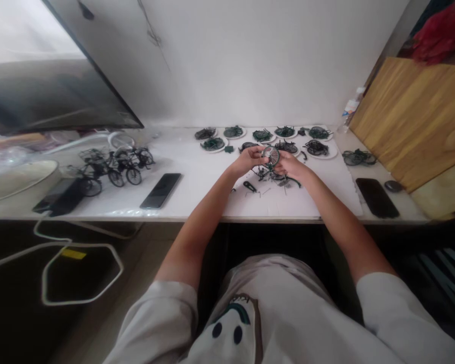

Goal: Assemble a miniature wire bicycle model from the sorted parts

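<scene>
Between both hands a small model bicycle wheel (pixel 271 155) with a dark tyre and thin spokes is held up above the white sheet. My left hand (pixel 250 158) grips its left side, fingers closed. My right hand (pixel 290 166) closes on it from the right, with some of its fingers hidden behind the wheel. Just below lie loose dark bicycle parts, among them a curved green mudguard-like strip (pixel 294 181), a dark green elongated part (pixel 249 186) and thin wire pieces. Whether the wheel is joined to the parts beneath it, I cannot tell.
Several white plates (pixel 332 150) bearing dark bicycle parts line the table's back. Assembled model bicycles (pixel 116 167) stand at the left beside a phone (pixel 161 190). Another phone (pixel 377 197) lies right, near a wooden board (pixel 413 121) and a bottle (pixel 351 110). A screen (pixel 60 96) overhangs the left.
</scene>
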Tool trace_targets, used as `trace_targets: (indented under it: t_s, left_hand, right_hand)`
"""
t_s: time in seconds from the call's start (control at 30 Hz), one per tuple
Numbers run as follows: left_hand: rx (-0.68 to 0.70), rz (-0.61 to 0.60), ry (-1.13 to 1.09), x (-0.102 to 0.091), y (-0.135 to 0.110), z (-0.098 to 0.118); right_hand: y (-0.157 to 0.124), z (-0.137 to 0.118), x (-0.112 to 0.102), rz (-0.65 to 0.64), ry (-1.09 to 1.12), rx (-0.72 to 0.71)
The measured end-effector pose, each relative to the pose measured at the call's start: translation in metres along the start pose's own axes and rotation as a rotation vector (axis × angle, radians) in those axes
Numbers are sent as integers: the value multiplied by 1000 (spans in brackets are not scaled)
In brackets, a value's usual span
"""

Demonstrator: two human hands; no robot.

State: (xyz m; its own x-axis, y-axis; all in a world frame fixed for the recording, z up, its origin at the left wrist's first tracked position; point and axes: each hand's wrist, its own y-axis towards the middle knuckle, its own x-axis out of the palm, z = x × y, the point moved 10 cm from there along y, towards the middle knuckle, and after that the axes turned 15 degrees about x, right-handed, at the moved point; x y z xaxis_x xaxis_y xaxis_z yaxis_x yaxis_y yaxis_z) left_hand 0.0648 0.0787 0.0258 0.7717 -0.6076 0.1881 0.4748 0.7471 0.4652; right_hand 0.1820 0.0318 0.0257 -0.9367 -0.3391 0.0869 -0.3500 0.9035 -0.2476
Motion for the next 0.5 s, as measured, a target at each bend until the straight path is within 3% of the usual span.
trace_targets:
  t_s: [0.5]
  left_hand:
    - [-8, -36, 31, 1, -1, -4]
  right_hand:
    - [12, 8, -14, 152, -93, 7]
